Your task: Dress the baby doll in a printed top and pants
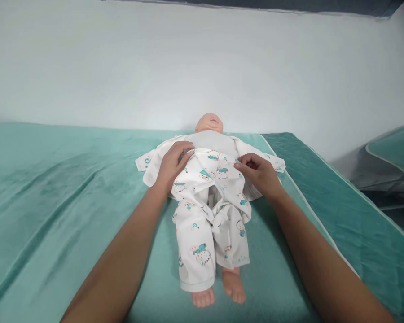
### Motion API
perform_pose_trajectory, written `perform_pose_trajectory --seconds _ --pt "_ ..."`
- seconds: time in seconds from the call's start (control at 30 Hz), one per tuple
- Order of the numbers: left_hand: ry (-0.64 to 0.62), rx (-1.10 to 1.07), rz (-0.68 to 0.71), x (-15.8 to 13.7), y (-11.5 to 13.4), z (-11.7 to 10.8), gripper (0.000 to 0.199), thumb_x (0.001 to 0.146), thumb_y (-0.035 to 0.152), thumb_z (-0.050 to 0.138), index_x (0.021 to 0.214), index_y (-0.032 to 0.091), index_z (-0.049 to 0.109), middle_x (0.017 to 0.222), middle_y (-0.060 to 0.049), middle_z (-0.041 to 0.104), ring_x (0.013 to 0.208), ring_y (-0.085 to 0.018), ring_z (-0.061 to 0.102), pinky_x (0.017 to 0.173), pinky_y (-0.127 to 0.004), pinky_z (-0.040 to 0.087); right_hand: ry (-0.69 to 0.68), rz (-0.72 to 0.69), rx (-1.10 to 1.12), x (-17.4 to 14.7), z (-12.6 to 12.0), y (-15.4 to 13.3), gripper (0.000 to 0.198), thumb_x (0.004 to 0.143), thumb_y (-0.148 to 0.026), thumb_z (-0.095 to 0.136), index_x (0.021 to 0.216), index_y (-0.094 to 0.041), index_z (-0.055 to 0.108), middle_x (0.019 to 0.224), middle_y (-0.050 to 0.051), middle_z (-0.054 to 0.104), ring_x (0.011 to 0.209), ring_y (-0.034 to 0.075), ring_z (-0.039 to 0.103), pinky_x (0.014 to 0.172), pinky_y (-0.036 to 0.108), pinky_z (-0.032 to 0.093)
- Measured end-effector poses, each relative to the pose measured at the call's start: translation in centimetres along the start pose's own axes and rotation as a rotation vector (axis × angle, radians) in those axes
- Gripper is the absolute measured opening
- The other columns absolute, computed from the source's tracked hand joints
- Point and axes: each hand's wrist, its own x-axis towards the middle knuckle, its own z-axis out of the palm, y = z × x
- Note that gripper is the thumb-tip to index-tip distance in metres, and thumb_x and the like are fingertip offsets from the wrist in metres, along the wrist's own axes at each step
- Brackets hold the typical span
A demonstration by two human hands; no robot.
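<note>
A baby doll [209,122] lies on its back, head away from me and feet toward me. It wears a white jacket [252,148], spread out with its sleeves to both sides, and white trousers [197,249] printed with teal cartoon figures. My left hand [175,161] holds the trousers' waistband between thumb and fingers at the left of the doll's belly. Opposite it, my right hand [257,172] pinches the waistband's right side. A split shows at the crotch. Both bare feet [234,285] stick out of the trouser legs. The fabric bunches around the knees.
A teal sheet [70,215] with creases on the left lies under the doll. A darker green cover [350,211] with a pale edge runs along the right. Behind the doll's head rises a white wall [138,67]. Another green padded surface [397,146] stands at far right.
</note>
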Motion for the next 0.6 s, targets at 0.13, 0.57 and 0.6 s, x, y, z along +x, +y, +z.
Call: perform_pose_trajectory --seconds 0.13,0.57,0.6 --pt "-0.013 -0.035 -0.062 -0.2 0.2 -0.1 0.023 0.092 0.040 0.054 0.101 0.023 0.066 0.122 -0.009 0.066 0.119 -0.023 0.058 0.098 -0.037 0.048 -0.103 -0.011 -0.033 -0.1 -0.8 -0.2 0.032 0.078 -0.049 0.073 0.072 -0.023 0.054 0.074 -0.001 0.054 0.069 0.015 0.047 0.062 0.029 0.039" --pt "0.063 -0.264 -0.281 0.0 0.7 0.5 0.017 0.085 0.038 0.062 0.087 0.021 0.060 0.109 -0.004 0.067 0.104 -0.020 0.060 0.090 -0.030 0.044 0.079 -0.265 -0.174 0.9 1.1 -0.1 0.020 0.088 -0.041 0.059 0.077 -0.025 0.058 0.085 0.002 0.060 0.083 0.020 0.054 0.076 0.034 0.043" --pt "0.063 -0.251 -0.289 0.1 0.5 0.6 0.016 0.086 0.038 0.061 0.087 0.021 0.059 0.102 -0.003 0.066 0.096 -0.018 0.060 0.085 -0.029 0.044 0.100 -0.216 -0.199 1.1 1.3 -0.1 0.020 0.089 -0.042 0.057 0.078 -0.025 0.057 0.078 0.000 0.058 0.077 0.019 0.052 0.072 0.032 0.041"
